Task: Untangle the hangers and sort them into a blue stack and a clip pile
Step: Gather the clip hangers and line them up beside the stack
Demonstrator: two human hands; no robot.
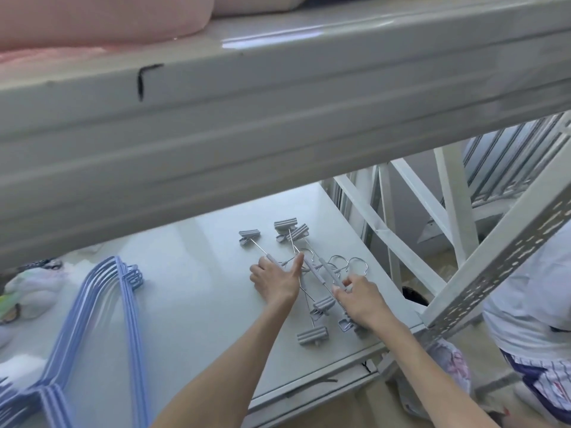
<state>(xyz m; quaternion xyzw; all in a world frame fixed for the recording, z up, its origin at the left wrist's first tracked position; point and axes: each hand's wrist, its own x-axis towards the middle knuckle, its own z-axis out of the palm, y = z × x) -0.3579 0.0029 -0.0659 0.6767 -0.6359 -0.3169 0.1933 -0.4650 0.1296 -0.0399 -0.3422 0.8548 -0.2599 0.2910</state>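
Note:
A stack of blue hangers point(102, 304) lies on the left of the white shelf surface point(200, 319), hooks together near the middle. To the right lies a pile of grey clip hangers point(312, 267) with metal rods and steel hooks, partly crossed over one another. My left hand point(276, 281) rests on the pile's left side, fingers curled over a rod and thumb stretched along another. My right hand point(360, 299) pinches a clip hanger's grey bar on the pile's right side, just below the hooks.
A wide grey upper bunk beam point(278, 103) crosses the top and hides the shelf's far part. Pink bedding point(92, 20) lies above it. White metal frame struts point(448, 227) stand to the right. Bags point(24, 291) sit at far left. Another person point(537, 319) stands at right.

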